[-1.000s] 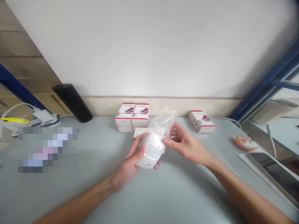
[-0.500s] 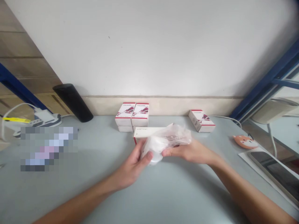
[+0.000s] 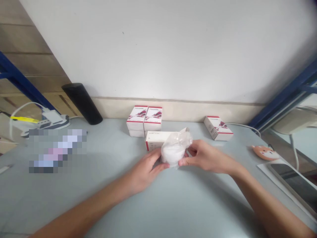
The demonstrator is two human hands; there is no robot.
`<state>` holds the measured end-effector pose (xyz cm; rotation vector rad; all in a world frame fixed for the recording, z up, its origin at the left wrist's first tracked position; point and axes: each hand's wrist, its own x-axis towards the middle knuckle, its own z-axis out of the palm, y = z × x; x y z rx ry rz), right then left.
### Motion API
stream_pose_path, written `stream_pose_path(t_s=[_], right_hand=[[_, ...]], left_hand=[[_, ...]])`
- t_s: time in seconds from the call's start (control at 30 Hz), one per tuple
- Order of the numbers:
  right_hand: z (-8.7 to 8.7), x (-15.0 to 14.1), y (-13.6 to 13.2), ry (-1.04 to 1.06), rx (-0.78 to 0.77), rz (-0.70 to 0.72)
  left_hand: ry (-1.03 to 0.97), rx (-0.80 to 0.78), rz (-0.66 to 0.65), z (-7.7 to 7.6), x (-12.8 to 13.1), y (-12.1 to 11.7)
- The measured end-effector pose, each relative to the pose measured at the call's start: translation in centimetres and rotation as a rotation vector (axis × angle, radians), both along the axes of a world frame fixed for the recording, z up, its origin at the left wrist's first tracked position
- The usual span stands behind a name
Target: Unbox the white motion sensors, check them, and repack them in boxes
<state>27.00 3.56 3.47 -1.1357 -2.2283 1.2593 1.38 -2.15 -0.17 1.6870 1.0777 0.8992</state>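
A small white device wrapped in a clear plastic bag (image 3: 174, 150) sits low over the pale table (image 3: 158, 205), held between both hands. My left hand (image 3: 146, 170) grips its left side with thumb and fingers closed on it. My right hand (image 3: 206, 157) pinches its right side and the loose bag. Just behind the bag lies a long white box with a red end (image 3: 156, 138).
Two stacked pairs of red-and-white boxes (image 3: 145, 119) stand by the wall, another box (image 3: 218, 128) to the right. A black cylinder (image 3: 81, 103) and a power strip (image 3: 47, 121) are at left. An orange fox-shaped item (image 3: 265, 153) and a tablet (image 3: 294, 183) lie at right.
Both hands have lowered the bagged device from upright in the air down toward the table, and the bag is now bunched closer around it. The view has shifted slightly.
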Motion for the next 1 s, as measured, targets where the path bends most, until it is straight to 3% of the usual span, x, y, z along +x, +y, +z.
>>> stream_pose_path(t_s=[0.13, 0.27, 0.4, 0.67, 0.83, 1.0], right_hand=[[-0.6, -0.2, 0.0, 0.007, -0.001, 0.084], [-0.8, -0.7, -0.2, -0.013, 0.020, 0.075], [-0.5, -0.5, -0.2, -0.040, 0.078, 0.138], [0.2, -0.5, -0.4, -0.045, 0.063, 0.114], [-0.4, -0.9, -0.4, -0.107, 0.005, 0.117], [-1.0, -1.3, -0.5, -0.152, 0.046, 0.146]], left_hand=[[0.050, 0.034, 0.000, -0.2, -0.3, -0.2], [-0.024, 0.054, 0.100, -0.1, -0.2, -0.6], [-0.056, 0.002, 0.092, -0.3, -0.1, -0.4], [0.034, -0.094, 0.103, -0.7, 0.0, -0.4], [0.127, -0.068, 0.178, -0.8, 0.1, -0.3], [0.278, -0.040, 0.210, -0.7, 0.2, -0.2]])
